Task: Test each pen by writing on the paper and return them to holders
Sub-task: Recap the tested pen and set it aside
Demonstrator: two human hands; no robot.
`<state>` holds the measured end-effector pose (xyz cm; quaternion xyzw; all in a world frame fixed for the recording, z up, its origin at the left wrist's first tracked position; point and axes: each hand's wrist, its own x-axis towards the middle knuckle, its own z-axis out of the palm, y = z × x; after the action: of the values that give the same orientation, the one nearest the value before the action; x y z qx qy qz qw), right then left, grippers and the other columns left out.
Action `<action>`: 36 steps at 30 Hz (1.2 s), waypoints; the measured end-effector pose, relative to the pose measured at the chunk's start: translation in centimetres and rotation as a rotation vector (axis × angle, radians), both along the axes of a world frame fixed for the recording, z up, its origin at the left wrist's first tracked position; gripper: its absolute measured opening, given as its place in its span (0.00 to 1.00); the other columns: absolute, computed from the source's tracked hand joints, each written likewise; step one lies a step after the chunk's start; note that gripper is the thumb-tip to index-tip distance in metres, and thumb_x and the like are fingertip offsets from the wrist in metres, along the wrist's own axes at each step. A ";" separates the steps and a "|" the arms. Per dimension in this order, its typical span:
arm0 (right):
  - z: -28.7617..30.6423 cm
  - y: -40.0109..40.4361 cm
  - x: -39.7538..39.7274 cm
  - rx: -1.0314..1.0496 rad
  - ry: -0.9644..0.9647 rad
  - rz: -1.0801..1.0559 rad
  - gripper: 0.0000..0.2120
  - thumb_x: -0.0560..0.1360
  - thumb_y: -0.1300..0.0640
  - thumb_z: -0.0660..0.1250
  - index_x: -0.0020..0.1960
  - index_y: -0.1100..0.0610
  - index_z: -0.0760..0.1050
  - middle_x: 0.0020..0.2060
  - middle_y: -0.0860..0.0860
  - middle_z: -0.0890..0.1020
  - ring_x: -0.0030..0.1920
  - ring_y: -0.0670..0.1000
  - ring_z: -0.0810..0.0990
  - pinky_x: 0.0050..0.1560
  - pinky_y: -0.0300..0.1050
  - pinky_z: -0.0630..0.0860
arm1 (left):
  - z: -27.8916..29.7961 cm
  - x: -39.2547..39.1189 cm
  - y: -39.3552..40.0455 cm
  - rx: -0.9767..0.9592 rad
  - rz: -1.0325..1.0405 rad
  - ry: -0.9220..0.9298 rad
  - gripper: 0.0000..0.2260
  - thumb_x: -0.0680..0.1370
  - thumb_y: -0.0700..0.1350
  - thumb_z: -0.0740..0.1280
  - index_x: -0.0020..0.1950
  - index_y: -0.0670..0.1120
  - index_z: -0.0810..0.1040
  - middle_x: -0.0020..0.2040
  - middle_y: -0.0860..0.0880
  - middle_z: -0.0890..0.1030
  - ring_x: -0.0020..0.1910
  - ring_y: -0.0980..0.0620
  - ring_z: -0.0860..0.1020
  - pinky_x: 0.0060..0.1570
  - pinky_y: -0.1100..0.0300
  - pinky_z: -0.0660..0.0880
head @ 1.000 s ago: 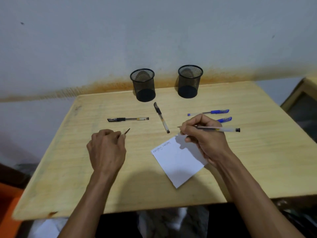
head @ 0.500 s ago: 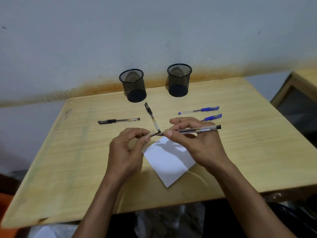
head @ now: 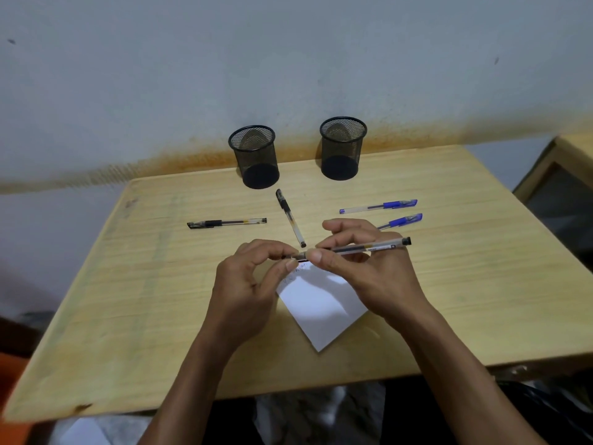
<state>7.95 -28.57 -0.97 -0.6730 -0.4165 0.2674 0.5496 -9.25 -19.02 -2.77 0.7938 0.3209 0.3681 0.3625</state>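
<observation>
Gripping a pen (head: pixel 362 248) above the paper (head: pixel 321 303), the right hand (head: pixel 362 274) steadies it; the left hand (head: pixel 247 284) pinches its cap (head: pixel 301 256).

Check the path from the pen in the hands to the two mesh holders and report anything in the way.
One black pen lies on the table between the held pen and the left holder. The way to the right holder looks open. Lifting over the table avoids it.
</observation>
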 end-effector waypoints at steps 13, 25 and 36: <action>0.4 -0.8 -1.6 0.120 0.181 0.015 0.13 0.61 0.47 0.79 0.41 0.53 0.86 0.42 0.46 0.87 0.46 0.42 0.85 0.44 0.32 0.77 | 1.6 -1.0 -0.3 -0.136 -0.077 -0.090 0.04 0.74 0.43 0.71 0.47 0.49 0.85 0.43 0.51 0.86 0.47 0.48 0.84 0.50 0.44 0.80; 2.3 -0.5 1.3 0.072 -0.299 0.117 0.05 0.70 0.55 0.80 0.44 0.49 0.87 0.38 0.44 0.86 0.41 0.45 0.83 0.41 0.31 0.73 | 3.3 -2.9 1.6 -0.149 -0.057 0.008 0.04 0.77 0.42 0.71 0.47 0.50 0.84 0.43 0.55 0.85 0.43 0.60 0.81 0.46 0.68 0.74; 2.5 0.9 0.1 -0.154 -0.684 0.102 0.08 0.76 0.45 0.72 0.50 0.47 0.86 0.42 0.44 0.81 0.49 0.48 0.75 0.45 0.52 0.76 | 2.5 -1.7 2.3 -0.197 0.023 -0.006 0.06 0.77 0.47 0.71 0.54 0.53 0.83 0.46 0.57 0.84 0.49 0.60 0.81 0.52 0.63 0.75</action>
<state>8.06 -27.72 1.52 -0.7414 -0.5881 0.0846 0.3118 -10.92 -16.71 -0.22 0.7495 0.3634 0.3413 0.4356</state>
